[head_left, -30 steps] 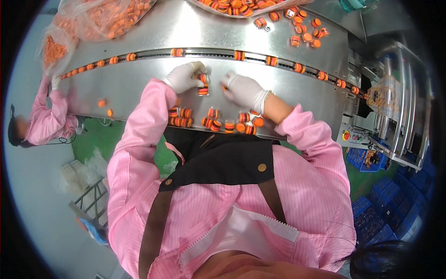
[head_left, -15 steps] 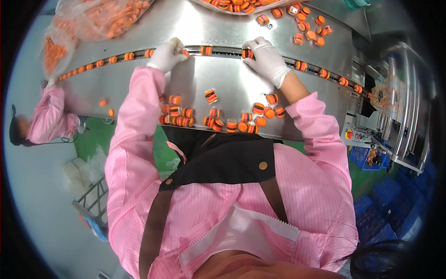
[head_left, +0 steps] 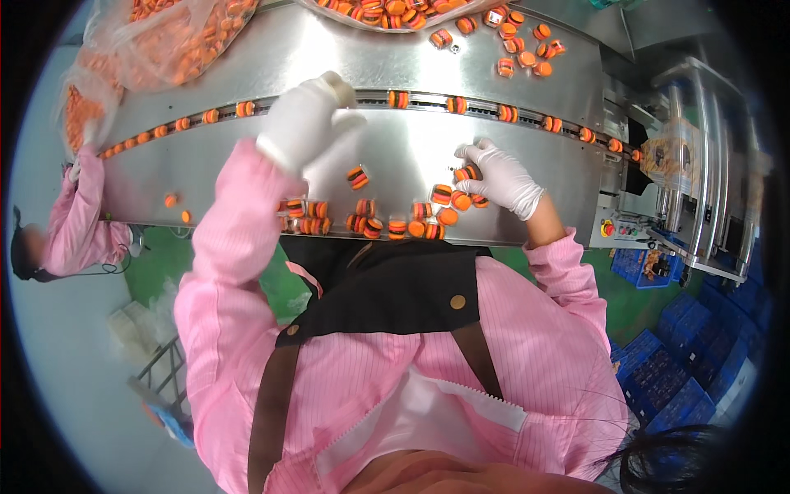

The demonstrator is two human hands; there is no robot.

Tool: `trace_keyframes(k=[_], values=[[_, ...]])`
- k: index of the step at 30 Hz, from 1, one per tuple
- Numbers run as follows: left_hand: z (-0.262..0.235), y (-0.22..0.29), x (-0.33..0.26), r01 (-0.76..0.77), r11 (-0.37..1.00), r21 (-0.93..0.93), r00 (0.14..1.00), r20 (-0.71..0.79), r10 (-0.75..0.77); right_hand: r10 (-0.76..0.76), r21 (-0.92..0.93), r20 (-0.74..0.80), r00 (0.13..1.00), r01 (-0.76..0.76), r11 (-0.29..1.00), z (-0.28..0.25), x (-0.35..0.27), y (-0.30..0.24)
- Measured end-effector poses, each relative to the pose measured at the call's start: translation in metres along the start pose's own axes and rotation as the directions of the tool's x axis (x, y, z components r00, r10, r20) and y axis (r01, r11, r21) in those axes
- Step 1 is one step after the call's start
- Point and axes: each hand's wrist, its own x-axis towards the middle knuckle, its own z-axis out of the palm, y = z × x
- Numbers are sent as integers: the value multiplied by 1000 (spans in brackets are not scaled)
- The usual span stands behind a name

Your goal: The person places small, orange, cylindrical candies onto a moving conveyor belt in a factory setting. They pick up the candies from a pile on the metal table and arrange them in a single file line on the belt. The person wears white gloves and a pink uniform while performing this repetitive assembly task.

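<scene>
My right hand point(head_left: 500, 179), in a white glove, is closed round an orange, black and red burger-shaped candy point(head_left: 467, 173) among loose pieces near the table's front edge. My left hand point(head_left: 306, 123), also gloved, is raised over the narrow conveyor track point(head_left: 284, 104) and slightly blurred. Its thumb stands apart from the fingers, and nothing shows between them. A spaced row of these candies, such as one conveyor candy point(head_left: 398, 100), lies along the track. In front of me, several loose candies point(head_left: 397, 227) lie on the steel table, one stray candy point(head_left: 357, 177) farther in.
Clear bags of orange pieces point(head_left: 193, 45) lie at the far left; another full bag point(head_left: 387, 12) is beyond the track. Scattered candies point(head_left: 527, 58) lie far right. The track enters a machine point(head_left: 679, 165) at right. A co-worker point(head_left: 78, 202) in pink works at left.
Both hands have left the candies on the track. My right hand came back toward the front edge and took hold of a loose candy; my left hand lifted. The row shifted along the track.
</scene>
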Motion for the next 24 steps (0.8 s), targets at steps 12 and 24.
trace_keyframes(k=[12,24], values=[[-115,220,-131,-19,996,-92,957,-289,-9,8,259,-275,961,66,964,36,-10,23],[-102,265,-162,-11,999,-47,868,-497,-14,-17,403,-422,906,205,892,52,-24,78]])
